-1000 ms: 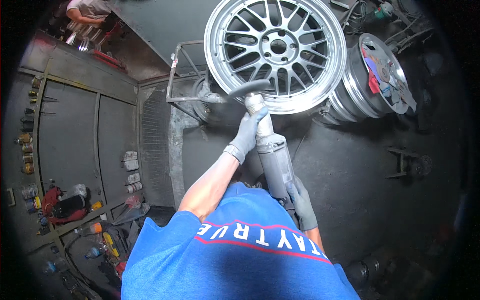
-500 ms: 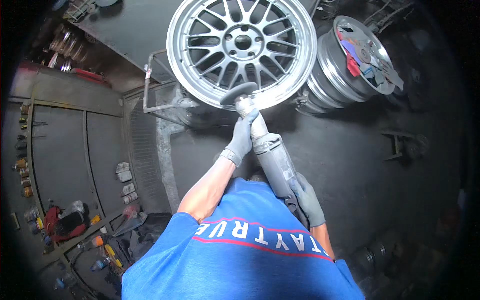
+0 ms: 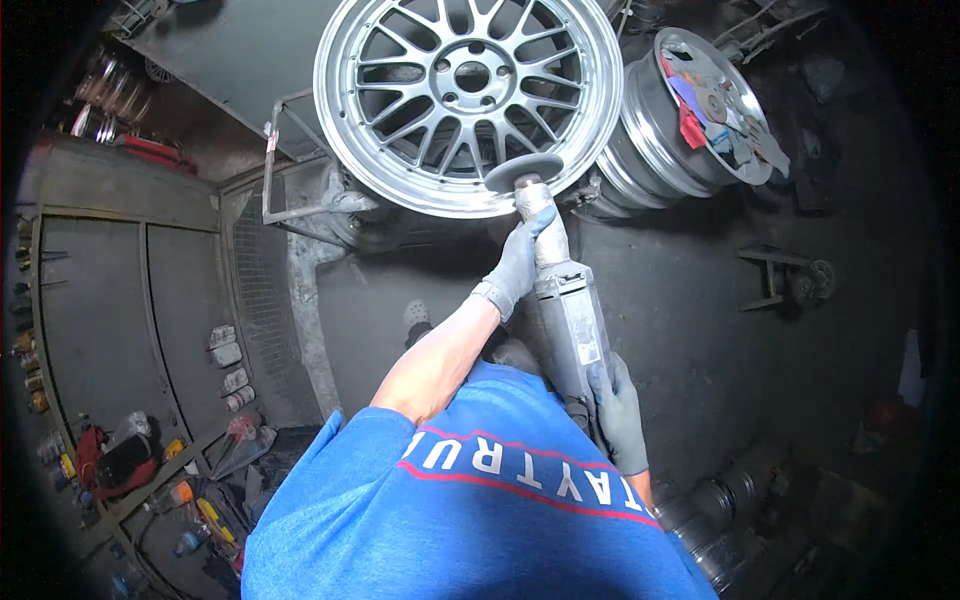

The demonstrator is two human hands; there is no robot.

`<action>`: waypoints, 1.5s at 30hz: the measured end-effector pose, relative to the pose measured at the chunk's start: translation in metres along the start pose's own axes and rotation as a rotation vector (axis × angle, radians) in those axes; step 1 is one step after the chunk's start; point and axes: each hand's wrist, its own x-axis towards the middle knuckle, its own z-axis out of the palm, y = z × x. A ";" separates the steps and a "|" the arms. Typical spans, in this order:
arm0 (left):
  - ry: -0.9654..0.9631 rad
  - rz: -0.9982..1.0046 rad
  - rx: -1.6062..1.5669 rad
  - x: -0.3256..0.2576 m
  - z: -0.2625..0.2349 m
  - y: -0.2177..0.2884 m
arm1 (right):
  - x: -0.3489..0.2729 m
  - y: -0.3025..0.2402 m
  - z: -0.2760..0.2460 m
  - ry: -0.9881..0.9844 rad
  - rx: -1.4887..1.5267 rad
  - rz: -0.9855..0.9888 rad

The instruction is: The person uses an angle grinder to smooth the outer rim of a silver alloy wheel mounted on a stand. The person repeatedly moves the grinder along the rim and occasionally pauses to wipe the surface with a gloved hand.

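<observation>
A large silver multi-spoke wheel rim (image 3: 455,65) stands in front of me with its face toward me. My left hand (image 3: 517,268), in a grey glove, is closed round the neck of a grey angle grinder (image 3: 575,325), just behind its head. The gloved right hand (image 3: 623,415) grips the rear of the body from its right side; part of its hold is hidden. A flat round disc (image 3: 505,177) on the grinder's head overlaps the lower right lip of the rim. Whether it touches the metal I cannot tell.
To the right lies a stack of polished rims (image 3: 645,125) with coloured cloths (image 3: 690,125) on top. A bent metal tube frame (image 3: 268,175) flanks the rim on the left. On the floor at right sits a small wheeled stand (image 3: 770,280). White containers (image 3: 227,352) stand at left.
The grinder and both hands have shifted right along the rim's lower edge, and the disc has moved from its bottom middle to its lower right. The whole view has slid slightly left.
</observation>
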 end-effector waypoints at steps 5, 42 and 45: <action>0.052 0.008 0.062 -0.032 -0.019 0.026 | -0.025 -0.021 0.038 -0.090 0.098 0.088; 0.294 0.228 0.576 -0.089 -0.056 0.109 | -0.015 0.031 0.118 -0.312 0.425 0.135; 0.314 0.231 0.532 -0.087 -0.048 0.093 | -0.005 0.024 0.088 -0.336 0.272 0.109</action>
